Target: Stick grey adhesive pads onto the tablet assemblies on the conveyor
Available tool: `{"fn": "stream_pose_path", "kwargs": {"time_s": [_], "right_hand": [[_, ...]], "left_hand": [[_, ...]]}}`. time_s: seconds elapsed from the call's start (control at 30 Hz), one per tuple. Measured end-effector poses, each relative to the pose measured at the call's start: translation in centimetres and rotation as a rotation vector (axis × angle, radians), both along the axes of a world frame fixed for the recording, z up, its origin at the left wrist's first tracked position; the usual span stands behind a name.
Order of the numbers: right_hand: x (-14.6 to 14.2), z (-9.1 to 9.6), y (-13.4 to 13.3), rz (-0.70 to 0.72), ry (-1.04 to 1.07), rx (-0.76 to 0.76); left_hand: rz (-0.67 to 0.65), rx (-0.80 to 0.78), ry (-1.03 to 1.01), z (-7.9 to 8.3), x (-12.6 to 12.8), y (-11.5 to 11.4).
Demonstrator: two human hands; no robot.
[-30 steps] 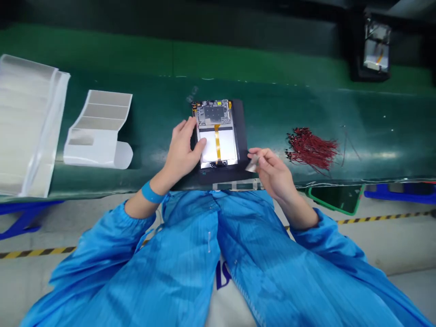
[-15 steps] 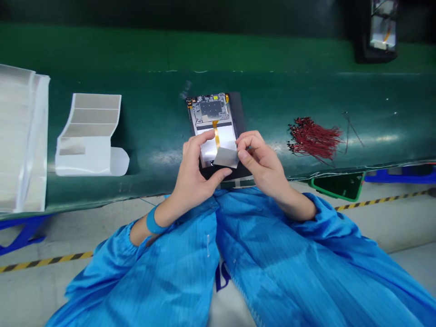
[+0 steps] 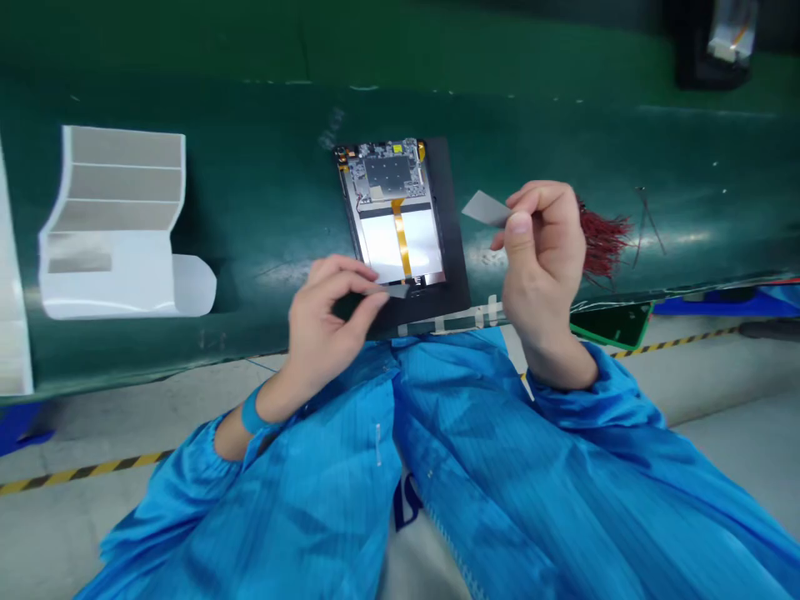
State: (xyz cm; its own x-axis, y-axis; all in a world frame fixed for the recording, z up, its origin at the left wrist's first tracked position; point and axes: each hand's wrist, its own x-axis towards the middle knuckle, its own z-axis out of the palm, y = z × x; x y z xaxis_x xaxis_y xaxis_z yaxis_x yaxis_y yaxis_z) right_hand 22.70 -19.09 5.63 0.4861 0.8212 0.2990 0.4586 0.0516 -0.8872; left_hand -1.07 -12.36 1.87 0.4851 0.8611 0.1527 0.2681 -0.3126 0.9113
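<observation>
A grey film piece point(image 3: 486, 208), thin and flat, sits pinched between the thumb and forefinger of the right hand point(image 3: 542, 250), which holds it raised above the green conveyor belt point(image 3: 262, 208), just to the right of the opened tablet point(image 3: 393, 217). Nearest the camera, blue smock sleeves point(image 3: 350, 483) fill the lower frame, with a blue wrist strap point(image 3: 251, 410) on the left forearm. The left hand point(image 3: 328, 321) hovers at the near edge of the black mat point(image 3: 453, 250); its thumb and forefinger are closed on a small sliver, a thin strip point(image 3: 391, 291) of grey or clear material, close to the tablet's lower edge. Whether the strip touches the tablet cannot be told.

The tablet lies face down on the mat with its back off, showing a silvery plate, a yellow ribbon cable point(image 3: 401, 242) running down the middle and a circuit board point(image 3: 387, 171) at the far end. Pieces of pale tape point(image 3: 466, 318) mark the belt's near rim below the mat.

Behind the right hand, partly hidden by it, lies a bundle of red wires point(image 3: 603, 237). Well to the left on the belt rests a white backing sheet of grey film labels point(image 3: 116, 212), curled at its near end. At the far right corner, another opened device point(image 3: 728, 37) lies on a dark holder, blurred.
</observation>
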Motion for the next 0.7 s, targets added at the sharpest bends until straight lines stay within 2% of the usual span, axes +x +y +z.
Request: {"fn": "stream_pose_path", "kwargs": {"time_s": [0.13,0.2,0.4,0.53,0.7], "right_hand": [[0.2,-0.5,-1.0,0.178,0.140,-0.284],[-0.7,-1.2,-1.3,0.225,0.232,-0.386],[-3.1,-3.1,-0.8,0.243,0.310,-0.527],[-3.3,-3.7,0.0,0.255,0.284,-0.575],[-3.3,-3.9,0.4,0.245,0.276,-0.594]], "left_hand": [[0.253,0.024,-0.112,-1.4,-2.5,-0.3],[0.312,0.076,-0.134,-2.1,-3.2,-0.4],[0.220,0.207,-0.130,-3.6,-3.4,-1.1],[0.192,0.233,-0.004,-3.8,-3.4,-1.9],[0.111,0.314,-0.033,-4.4,-3.3,-2.5]]}}
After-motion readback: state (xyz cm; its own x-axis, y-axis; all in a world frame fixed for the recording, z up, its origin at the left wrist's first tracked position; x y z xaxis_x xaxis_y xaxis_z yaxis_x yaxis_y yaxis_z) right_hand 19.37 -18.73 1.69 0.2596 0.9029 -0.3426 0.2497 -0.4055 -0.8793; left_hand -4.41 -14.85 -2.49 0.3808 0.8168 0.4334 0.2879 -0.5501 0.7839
